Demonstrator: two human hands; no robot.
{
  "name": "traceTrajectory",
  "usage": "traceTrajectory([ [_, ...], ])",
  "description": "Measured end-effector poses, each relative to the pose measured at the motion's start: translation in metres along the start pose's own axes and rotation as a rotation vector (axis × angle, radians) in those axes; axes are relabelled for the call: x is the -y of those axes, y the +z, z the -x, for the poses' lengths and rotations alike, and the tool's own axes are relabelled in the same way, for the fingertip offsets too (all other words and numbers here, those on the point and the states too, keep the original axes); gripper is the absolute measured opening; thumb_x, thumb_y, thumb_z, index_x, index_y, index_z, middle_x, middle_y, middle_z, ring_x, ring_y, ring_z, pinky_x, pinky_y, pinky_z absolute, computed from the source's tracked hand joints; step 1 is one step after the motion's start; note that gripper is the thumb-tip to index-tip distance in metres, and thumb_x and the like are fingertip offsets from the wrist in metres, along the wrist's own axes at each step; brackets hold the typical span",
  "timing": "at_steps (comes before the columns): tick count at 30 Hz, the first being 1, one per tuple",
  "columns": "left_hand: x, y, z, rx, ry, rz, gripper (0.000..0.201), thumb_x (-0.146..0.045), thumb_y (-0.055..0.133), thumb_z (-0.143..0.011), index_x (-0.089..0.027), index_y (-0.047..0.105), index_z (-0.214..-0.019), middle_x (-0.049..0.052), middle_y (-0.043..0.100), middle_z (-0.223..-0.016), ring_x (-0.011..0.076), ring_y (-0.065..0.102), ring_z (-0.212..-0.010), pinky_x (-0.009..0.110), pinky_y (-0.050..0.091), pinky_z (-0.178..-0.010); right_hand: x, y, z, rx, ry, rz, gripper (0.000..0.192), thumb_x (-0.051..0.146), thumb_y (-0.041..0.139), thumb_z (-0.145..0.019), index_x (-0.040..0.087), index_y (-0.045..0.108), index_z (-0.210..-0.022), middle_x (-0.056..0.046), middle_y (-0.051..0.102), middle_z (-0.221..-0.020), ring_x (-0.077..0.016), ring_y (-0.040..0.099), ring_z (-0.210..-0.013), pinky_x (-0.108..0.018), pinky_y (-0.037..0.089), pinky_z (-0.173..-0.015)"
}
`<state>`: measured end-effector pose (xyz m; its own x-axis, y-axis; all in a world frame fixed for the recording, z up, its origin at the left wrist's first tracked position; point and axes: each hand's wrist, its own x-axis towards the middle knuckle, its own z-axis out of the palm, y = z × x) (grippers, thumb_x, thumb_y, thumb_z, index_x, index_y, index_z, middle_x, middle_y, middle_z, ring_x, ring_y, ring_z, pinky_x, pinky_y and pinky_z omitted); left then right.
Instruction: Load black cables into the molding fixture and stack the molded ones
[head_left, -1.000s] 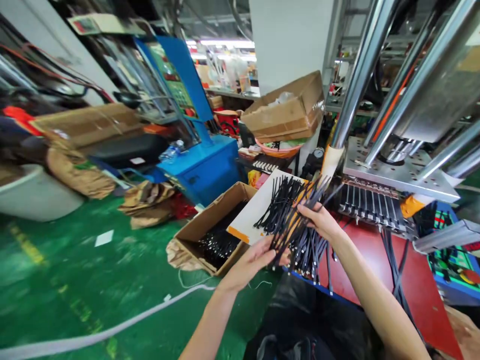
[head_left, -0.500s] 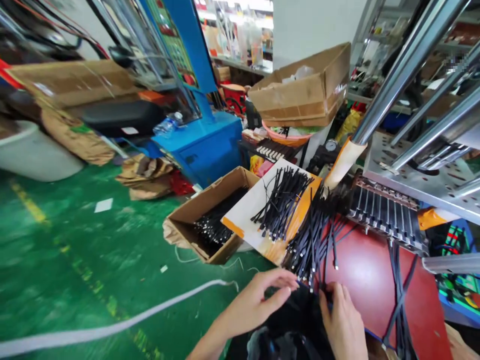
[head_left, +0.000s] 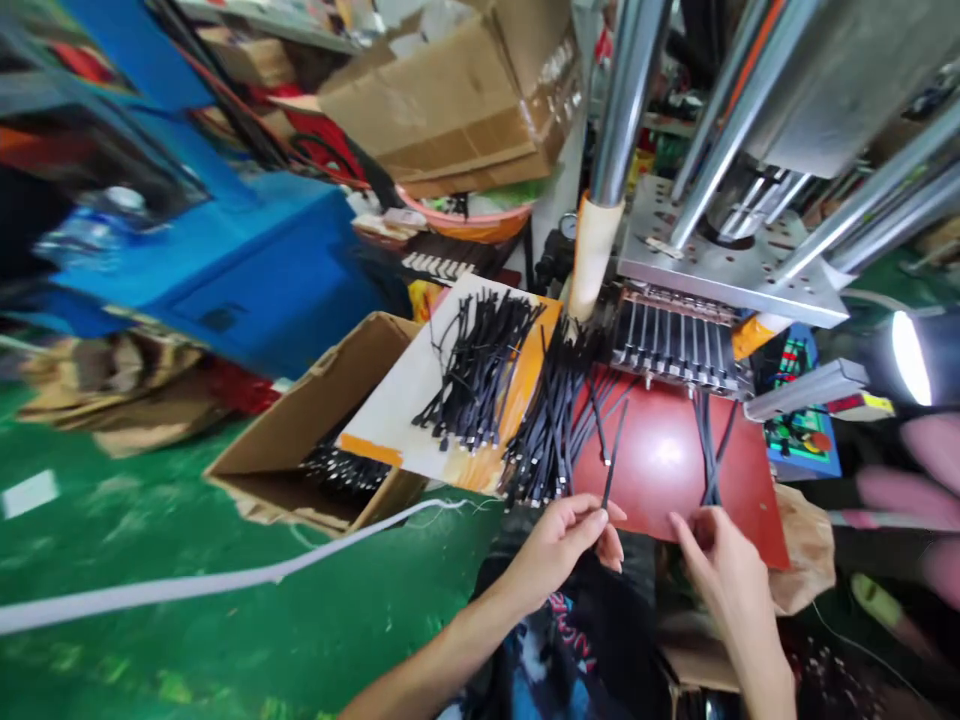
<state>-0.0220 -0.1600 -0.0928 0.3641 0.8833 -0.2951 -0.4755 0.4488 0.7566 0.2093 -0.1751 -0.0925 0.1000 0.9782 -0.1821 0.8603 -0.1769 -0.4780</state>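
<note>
Pinching black cable [head_left: 611, 470], left hand [head_left: 559, 545] curled

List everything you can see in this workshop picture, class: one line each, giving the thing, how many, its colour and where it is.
Loose cables: many, black, heaped on the red board's left edge.
Cable bundle: one pile, black, on the white and orange card.
Red board: one, red, below the press.
Open carton: one, brown, on the green floor, cables inside.
Press plate: one, silver, upper right.
Blue machine: one, blue, left.
Left hand: pinching one black cable's end.
Right hand: by the cables at the board's near edge.
</note>
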Motion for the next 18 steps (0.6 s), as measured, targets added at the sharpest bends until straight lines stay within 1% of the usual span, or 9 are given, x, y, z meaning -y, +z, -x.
traceTrajectory([
  [1, 0.0, 0.002, -0.005, 0.02, -0.004, -0.057, 0.044, -0.055, 0.074, -0.095, -0.011, 0.073, -0.101, 0.004, 0.075, -0.071, 0.014, 0.071, -0.065, 0.025, 0.054, -0.07, -0.006, 0.0, -0.008, -0.147, 0.069, 0.161, 0.051, 0.065, 0.046, -0.103, 0.02, 0.065, -0.088, -0.009, 0.067, -0.079, -0.0216, 0.059, -0.061, -0.032, 0.038, -0.056],
  [2, 0.002, 0.004, -0.01, 0.033, -0.013, -0.109, 0.046, -0.057, 0.074, -0.094, -0.011, 0.073, -0.1, 0.005, 0.076, -0.072, 0.015, 0.073, -0.067, 0.025, 0.055, -0.071, -0.011, 0.001, -0.016, -0.236, 0.112, 0.297, 0.048, 0.059, 0.042, -0.106, 0.019, 0.064, -0.09, -0.011, 0.067, -0.082, -0.0216, 0.058, -0.059, -0.032, 0.034, -0.055],
  [4, 0.007, 0.009, -0.019, 0.048, -0.057, -0.199, 0.053, -0.063, 0.075, -0.091, -0.011, 0.074, -0.097, 0.009, 0.08, -0.078, 0.0182, 0.076, -0.071, 0.028, 0.058, -0.073, -0.019, 0.0, -0.027, -0.257, 0.11, 0.402, 0.042, 0.048, 0.037, -0.108, 0.019, 0.062, -0.088, -0.012, 0.068, -0.084, -0.0216, 0.058, -0.059, -0.033, 0.03, -0.056],
  [7, 0.018, 0.019, -0.033, 0.038, -0.144, -0.257, 0.062, -0.069, 0.08, -0.083, -0.009, 0.078, -0.097, 0.017, 0.083, -0.092, 0.0242, 0.081, -0.084, 0.034, 0.062, -0.082, -0.019, -0.008, -0.023, -0.197, -0.01, 0.114, 0.037, 0.046, 0.042, -0.106, 0.021, 0.062, -0.086, -0.007, 0.066, -0.08, -0.0207, 0.058, -0.064, -0.032, 0.036, -0.06],
  [10, 0.021, 0.029, -0.047, 0.017, -0.229, -0.068, 0.065, -0.066, 0.088, -0.077, -0.007, 0.079, -0.103, 0.02, 0.083, -0.101, 0.0261, 0.081, -0.091, 0.035, 0.062, -0.087, -0.009, -0.015, 0.001, 0.03, -0.141, -0.318, 0.041, 0.052, 0.048, -0.105, 0.021, 0.062, -0.082, -0.001, 0.059, -0.072, -0.0172, 0.053, -0.064, -0.028, 0.04, -0.061],
  [13, 0.014, 0.036, -0.052, 0.021, -0.249, 0.176, 0.056, -0.055, 0.091, -0.077, -0.009, 0.079, -0.106, 0.017, 0.083, -0.098, 0.0226, 0.08, -0.087, 0.031, 0.061, -0.083, -0.003, -0.018, 0.023, 0.34, -0.19, -0.485, 0.044, 0.052, 0.054, -0.104, 0.02, 0.062, -0.073, 0.001, 0.056, -0.067, -0.0154, 0.051, -0.064, -0.026, 0.041, -0.06],
  [14, 0.011, 0.037, -0.051, 0.034, -0.236, 0.201, 0.052, -0.053, 0.091, -0.079, -0.009, 0.079, -0.104, 0.015, 0.083, -0.094, 0.0212, 0.079, -0.082, 0.03, 0.061, -0.08, -0.003, -0.018, 0.026, 0.42, -0.184, -0.514, 0.041, 0.052, 0.06, -0.101, 0.02, 0.067, -0.076, 0.0, 0.06, -0.07, -0.0154, 0.053, -0.066, -0.026, 0.043, -0.061],
  [16, 0.006, 0.038, -0.043, 0.08, -0.195, 0.14, 0.048, -0.054, 0.086, -0.084, -0.01, 0.079, -0.1, 0.012, 0.081, -0.084, 0.0191, 0.077, -0.073, 0.029, 0.06, -0.074, -0.002, -0.021, 0.021, 0.517, -0.156, -0.622, 0.033, 0.053, 0.073, -0.092, 0.02, 0.077, -0.096, -0.002, 0.069, -0.082, -0.0161, 0.058, -0.07, -0.026, 0.047, -0.063],
  [18, 0.004, 0.036, -0.03, 0.127, -0.166, -0.022, 0.05, -0.058, 0.079, -0.09, -0.009, 0.08, -0.101, 0.011, 0.081, -0.08, 0.0192, 0.075, -0.069, 0.029, 0.06, -0.073, 0.004, -0.023, 0.005, 0.488, -0.101, -0.803, 0.047, 0.057, 0.078, -0.087, 0.021, 0.077, -0.117, -0.003, 0.072, -0.091, -0.0159, 0.059, -0.069, -0.026, 0.048, -0.06],
])
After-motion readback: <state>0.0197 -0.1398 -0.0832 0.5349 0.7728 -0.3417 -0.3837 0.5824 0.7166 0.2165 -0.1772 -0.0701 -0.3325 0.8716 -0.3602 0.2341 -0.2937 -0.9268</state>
